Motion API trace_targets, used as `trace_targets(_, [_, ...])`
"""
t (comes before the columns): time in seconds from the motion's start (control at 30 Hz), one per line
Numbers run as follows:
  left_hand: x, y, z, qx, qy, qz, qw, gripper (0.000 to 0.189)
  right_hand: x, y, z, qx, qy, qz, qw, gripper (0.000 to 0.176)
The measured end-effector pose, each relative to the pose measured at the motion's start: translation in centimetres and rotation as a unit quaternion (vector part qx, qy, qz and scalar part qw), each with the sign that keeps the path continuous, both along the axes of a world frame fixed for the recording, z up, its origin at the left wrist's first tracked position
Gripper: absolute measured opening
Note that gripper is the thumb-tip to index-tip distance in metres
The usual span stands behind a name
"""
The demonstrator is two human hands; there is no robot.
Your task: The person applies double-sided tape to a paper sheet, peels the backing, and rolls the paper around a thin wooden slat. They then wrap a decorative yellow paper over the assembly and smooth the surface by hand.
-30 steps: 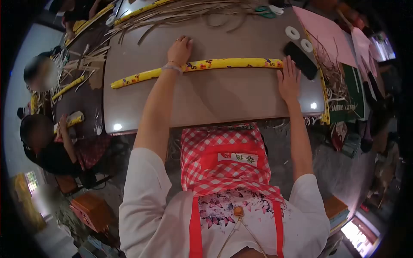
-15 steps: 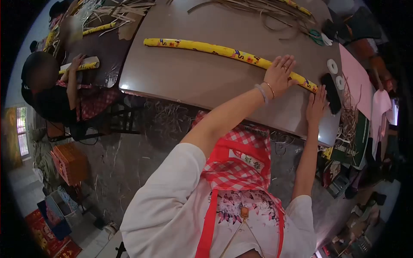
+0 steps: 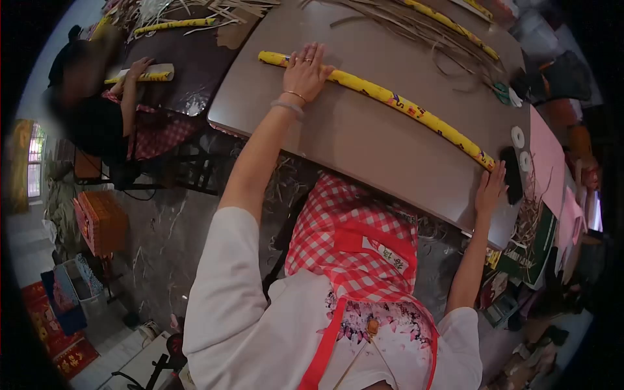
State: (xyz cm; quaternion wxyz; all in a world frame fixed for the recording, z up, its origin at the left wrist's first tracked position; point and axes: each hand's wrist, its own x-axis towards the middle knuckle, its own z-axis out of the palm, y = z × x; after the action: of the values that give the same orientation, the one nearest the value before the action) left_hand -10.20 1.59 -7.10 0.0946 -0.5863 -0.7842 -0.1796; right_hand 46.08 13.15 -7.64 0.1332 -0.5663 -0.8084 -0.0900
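A long yellow roll with printed figures (image 3: 406,106) lies slantwise across the brown table (image 3: 364,133). My left hand (image 3: 305,75) rests flat on the roll near its left end, fingers stretched out and pointing away from me. At the roll's right end, my right hand (image 3: 490,188) lies with its fingers extended, the fingertips beside or touching that end. A dark oblong object (image 3: 511,175) is just right of these fingertips.
Thin brown strips (image 3: 403,29) and another yellow roll (image 3: 455,27) lie at the far side. White rings (image 3: 517,136), green-handled scissors (image 3: 501,93) and a pink sheet (image 3: 546,159) are at the right. Another person (image 3: 88,104) sits left, hand on a yellow-and-white roll (image 3: 156,76).
My left hand has slid leftward along the roll, from near its right part to near its left end. My right hand stays at the right end. The whole view has shifted.
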Motion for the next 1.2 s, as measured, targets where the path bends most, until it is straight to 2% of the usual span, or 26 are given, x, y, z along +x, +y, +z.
trace_targets(0.03, [-1.6, -0.3, 0.0, 0.007, 0.006, 0.011, 1.000, 0.066, -0.3, -0.2, 0.6, -0.023, 0.006, -0.015, 1.000, 0.057])
trace_targets(0.1, [-4.6, -0.7, 0.2, -0.076, 0.015, 0.075, 0.994, 0.066, -0.4, -0.6, 0.9, -0.018, 0.015, 0.009, 1.000, 0.058])
trace_targets(0.17, [-6.4, -1.1, 0.7, -0.073, 0.019, 0.094, 0.993, 0.066, 0.5, 0.4, -0.3, -0.033, 0.045, 0.026, 0.998, 0.059])
trace_targets(0.23, [-8.8, -2.3, 0.5, -0.080, -0.030, 0.159, 0.984, 0.066, -0.3, -0.4, 0.9, -0.045, -0.004, -0.009, 0.999, 0.061])
trace_targets(0.3, [-12.0, -4.8, 1.7, -0.113, -0.033, 0.186, 0.975, 0.066, -0.1, -0.4, 0.8, -0.035, 0.000, -0.006, 0.999, 0.061])
trace_targets(0.37, [-15.0, -8.0, 1.0, -0.089, -0.069, 0.443, 0.890, 0.072, 0.2, -0.2, 0.6, -0.026, -0.002, -0.007, 1.000, 0.061])
trace_targets(0.43, [-16.9, -11.7, -0.8, -0.028, -0.036, 0.512, 0.858, 0.079, 0.1, -0.2, 0.4, 0.003, -0.040, -0.037, 0.999, 0.061])
trace_targets(0.5, [-14.3, -13.8, -1.1, 0.116, -0.082, 0.490, 0.860, 0.078, 0.0, -0.5, 1.0, 0.053, -0.019, -0.016, 0.998, 0.061])
trace_targets(0.53, [-12.0, -14.6, -1.6, 0.126, -0.078, 0.464, 0.873, 0.074, -0.6, -1.3, 1.5, 0.095, 0.001, -0.002, 0.995, 0.060])
trace_targets(0.57, [-9.2, -15.2, -2.3, 0.134, -0.076, 0.438, 0.886, 0.071, -1.2, -1.8, 2.4, 0.138, -0.027, 0.007, 0.990, 0.057])
trace_targets(0.63, [-4.9, -15.5, -2.1, -0.002, -0.025, 0.393, 0.919, 0.064, -1.7, -2.5, 2.8, 0.152, -0.016, 0.023, 0.988, 0.055])
trace_targets(0.67, [-4.8, -15.3, -2.2, 0.045, -0.018, 0.404, 0.913, 0.057, -1.7, -2.8, 2.9, 0.169, -0.003, 0.034, 0.985, 0.052])
trace_targets(0.8, [-4.7, -14.9, -1.7, 0.079, -0.026, 0.420, 0.904, 0.055, -1.3, -2.4, 2.8, 0.171, 0.008, 0.036, 0.985, 0.050])
trace_targets(1.0, [-4.7, -15.2, -1.9, 0.090, -0.014, 0.420, 0.903, 0.052, -2.4, -1.7, 3.6, 0.133, -0.001, 0.059, 0.989, 0.052])
trace_targets(1.07, [-4.8, -15.2, -2.0, 0.081, -0.015, 0.422, 0.903, 0.052, -5.7, -0.7, 4.7, 0.093, 0.001, 0.174, 0.980, 0.054])
trace_targets(1.13, [-5.2, -15.2, -2.4, 0.073, -0.014, 0.421, 0.904, 0.052, -8.2, 0.1, 5.2, 0.002, -0.020, 0.190, 0.981, 0.053])
trace_targets(1.17, [-5.1, -15.3, -2.2, 0.076, -0.018, 0.419, 0.905, 0.052, -9.3, 0.2, 5.7, 0.003, -0.018, 0.176, 0.984, 0.053])
trace_targets(1.2, [-5.1, -15.4, -2.2, 0.084, 0.006, 0.412, 0.907, 0.050, -10.7, 0.4, 6.4, -0.075, 0.005, 0.189, 0.979, 0.052])
